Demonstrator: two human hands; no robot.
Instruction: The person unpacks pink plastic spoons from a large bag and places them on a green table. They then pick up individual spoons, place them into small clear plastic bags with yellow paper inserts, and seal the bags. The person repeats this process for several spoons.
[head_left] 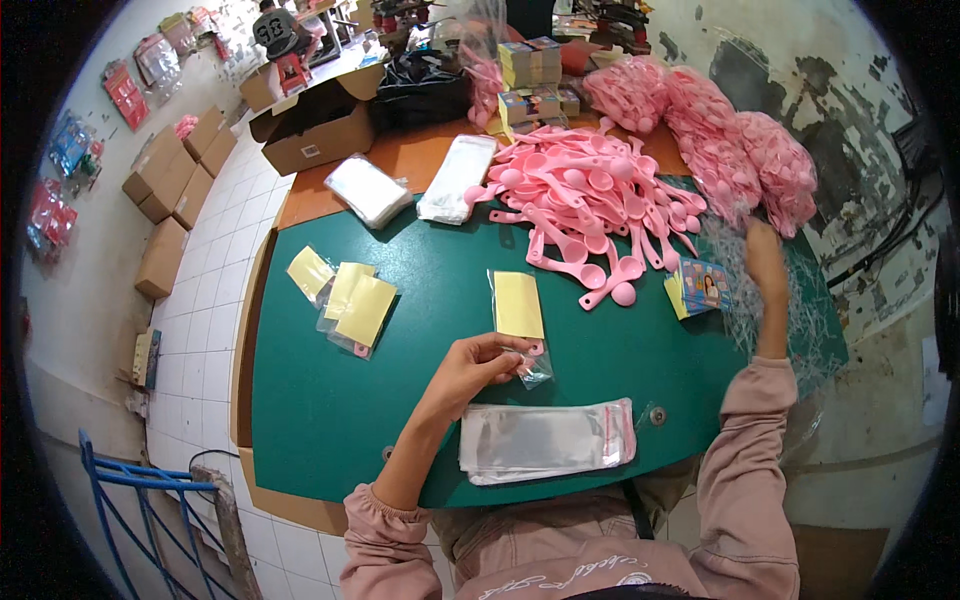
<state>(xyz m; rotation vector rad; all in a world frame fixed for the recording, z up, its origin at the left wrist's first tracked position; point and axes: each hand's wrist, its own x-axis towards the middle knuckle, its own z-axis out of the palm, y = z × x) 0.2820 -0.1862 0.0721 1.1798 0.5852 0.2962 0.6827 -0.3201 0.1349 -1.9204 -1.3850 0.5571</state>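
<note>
My left hand [480, 362] pinches the near end of a clear plastic bag [537, 378]. A yellow card [517, 305] lies in that bag, and the pink handle end of a spoon peeps out below the card. At the far right, my right hand [766, 258] is over a heap of clear plastic strips [800, 320], close to the bagged pink spoons; its fingers are hidden from view. Just in front of me lies a stack of clear bags [540, 440]. Beside the right forearm sits a stack of printed cards [700, 288] with yellow edges.
Loose pink measuring spoons [590, 190] form a big pile on the green table [320, 420]. Several packed bags with yellow cards [362, 312] lie at the left. White bag stacks [368, 190], an open carton [318, 130] and filled spoon bags [700, 140] stand behind. A person [280, 32] sits far off.
</note>
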